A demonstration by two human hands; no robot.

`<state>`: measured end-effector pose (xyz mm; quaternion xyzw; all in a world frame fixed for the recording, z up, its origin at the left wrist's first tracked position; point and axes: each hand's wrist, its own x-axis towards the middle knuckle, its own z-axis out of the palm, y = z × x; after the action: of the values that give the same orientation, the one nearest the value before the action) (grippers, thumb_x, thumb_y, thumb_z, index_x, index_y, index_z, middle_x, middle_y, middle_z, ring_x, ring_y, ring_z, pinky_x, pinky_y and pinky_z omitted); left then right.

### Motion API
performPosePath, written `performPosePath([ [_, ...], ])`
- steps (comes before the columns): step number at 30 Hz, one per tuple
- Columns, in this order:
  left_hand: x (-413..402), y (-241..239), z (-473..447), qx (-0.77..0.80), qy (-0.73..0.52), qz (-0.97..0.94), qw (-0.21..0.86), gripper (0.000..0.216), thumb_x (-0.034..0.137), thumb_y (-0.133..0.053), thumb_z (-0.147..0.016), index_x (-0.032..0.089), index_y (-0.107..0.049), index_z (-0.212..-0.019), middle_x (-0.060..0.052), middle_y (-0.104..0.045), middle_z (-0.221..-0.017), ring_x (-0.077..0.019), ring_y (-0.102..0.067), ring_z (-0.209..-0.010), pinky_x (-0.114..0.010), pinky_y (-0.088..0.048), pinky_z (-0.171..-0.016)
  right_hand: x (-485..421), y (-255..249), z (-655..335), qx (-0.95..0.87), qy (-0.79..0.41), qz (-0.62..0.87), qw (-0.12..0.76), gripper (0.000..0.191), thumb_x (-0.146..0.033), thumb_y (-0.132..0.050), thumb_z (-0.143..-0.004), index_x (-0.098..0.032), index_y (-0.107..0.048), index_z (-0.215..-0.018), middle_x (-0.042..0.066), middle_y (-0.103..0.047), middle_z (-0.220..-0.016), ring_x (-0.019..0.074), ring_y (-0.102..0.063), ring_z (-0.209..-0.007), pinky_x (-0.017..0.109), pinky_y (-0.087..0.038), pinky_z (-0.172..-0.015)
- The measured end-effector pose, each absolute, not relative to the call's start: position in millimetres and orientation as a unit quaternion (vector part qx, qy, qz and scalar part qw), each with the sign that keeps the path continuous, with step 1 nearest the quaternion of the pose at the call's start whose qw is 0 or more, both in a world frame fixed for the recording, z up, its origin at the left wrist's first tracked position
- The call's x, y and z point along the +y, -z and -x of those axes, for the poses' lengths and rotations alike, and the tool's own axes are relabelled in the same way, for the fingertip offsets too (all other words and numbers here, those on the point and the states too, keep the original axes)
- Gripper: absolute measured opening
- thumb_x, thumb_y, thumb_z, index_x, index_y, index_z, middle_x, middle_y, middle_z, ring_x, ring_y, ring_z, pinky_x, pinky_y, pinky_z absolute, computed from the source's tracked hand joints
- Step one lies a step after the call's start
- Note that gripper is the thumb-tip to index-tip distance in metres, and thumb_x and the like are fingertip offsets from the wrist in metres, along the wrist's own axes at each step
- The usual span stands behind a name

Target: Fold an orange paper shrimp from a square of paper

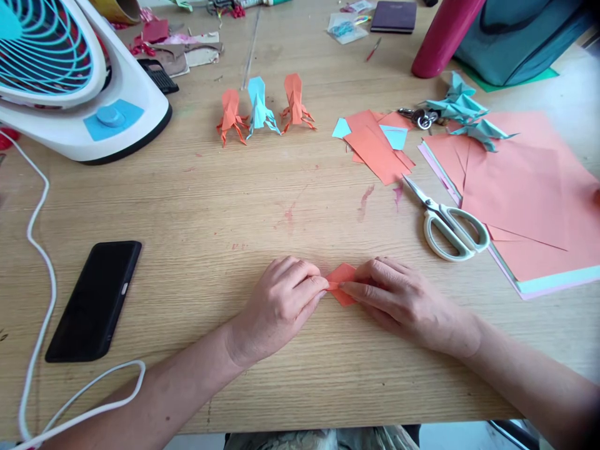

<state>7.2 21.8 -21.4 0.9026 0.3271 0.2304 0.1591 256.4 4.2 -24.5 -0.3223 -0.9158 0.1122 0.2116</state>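
Observation:
A small folded piece of orange paper lies near the front of the table, between my two hands. My left hand pinches its narrow left end between thumb and fingers. From the other side, my right hand grips the wider part, fingertips pressing near the middle and covering its right end. Scissors with white handles rest beyond my right hand, blades pointing to the upper left. Three folded paper figures, an orange one, a blue one and another orange one, stand farther back.
A white fan stands at the far left, its white cable running down past a black phone. Orange sheets are stacked at right, below teal folded figures. Paper offcuts, a red bottle and a teal bag stand behind.

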Motion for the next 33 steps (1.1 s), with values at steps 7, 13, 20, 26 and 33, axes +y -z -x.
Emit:
performPosePath([
  [7, 19.8, 18.7, -12.7, 0.335, -0.219, -0.909, 0.117, 0.014, 0.017, -0.057, -0.099, 0.016, -0.068, -0.091, -0.004, -0.066, -0.084, -0.0169, -0.055, -0.08, -0.033, -0.045, -0.076, 2.1, 21.7, -244.0, -0.886, -0.143, 0.375, 0.234, 0.017, -0.018, -0.054, -0.1, -0.015, -0.071, -0.099, 0.009, -0.063, -0.086, 0.019, -0.059, -0.079, 0.033, -0.047, -0.072],
  [13, 22.4, 21.7, -12.1, 0.342, -0.226, -0.9, 0.147, 0.015, 0.017, -0.055, -0.1, 0.016, -0.064, -0.089, -0.003, -0.064, -0.082, -0.0159, -0.055, -0.079, -0.031, -0.045, -0.075, 2.5, 18.4, -234.5, -0.869, -0.162, 0.412, 0.22, 0.019, -0.021, -0.053, -0.102, -0.016, -0.069, -0.093, 0.006, -0.062, -0.084, 0.017, -0.054, -0.073, 0.032, -0.046, -0.07],
  [20, 22.6, 23.8, -9.9, 0.361, -0.237, -0.882, 0.186, 0.01, 0.016, -0.058, -0.098, 0.017, -0.065, -0.09, -0.002, -0.064, -0.084, -0.0166, -0.058, -0.082, -0.031, -0.044, -0.077, 3.5, 20.3, -223.4, -0.855, -0.165, 0.439, 0.221, 0.014, -0.017, -0.055, -0.099, -0.018, -0.066, -0.09, 0.005, -0.063, -0.084, 0.0166, -0.057, -0.074, 0.032, -0.045, -0.071],
  [26, 21.4, 22.4, -9.4, 0.387, -0.24, -0.865, 0.212, 0.008, 0.014, -0.062, -0.096, 0.017, -0.064, -0.089, -0.001, -0.063, -0.083, -0.0169, -0.058, -0.083, -0.031, -0.042, -0.078, 2.7, 21.6, -219.4, -0.841, -0.175, 0.455, 0.237, 0.012, -0.014, -0.056, -0.097, -0.018, -0.065, -0.09, 0.004, -0.064, -0.082, 0.0164, -0.057, -0.074, 0.032, -0.044, -0.07],
  [33, 19.1, 17.8, -11.1, 0.41, -0.227, -0.854, 0.228, 0.012, 0.012, -0.058, -0.096, 0.017, -0.062, -0.086, -0.002, -0.062, -0.083, -0.0172, -0.057, -0.082, -0.032, -0.04, -0.079, 2.1, 20.3, -216.1, -0.817, -0.201, 0.488, 0.232, 0.009, -0.015, -0.06, -0.094, -0.019, -0.064, -0.086, 0.004, -0.063, -0.081, 0.0174, -0.057, -0.073, 0.033, -0.042, -0.071],
])
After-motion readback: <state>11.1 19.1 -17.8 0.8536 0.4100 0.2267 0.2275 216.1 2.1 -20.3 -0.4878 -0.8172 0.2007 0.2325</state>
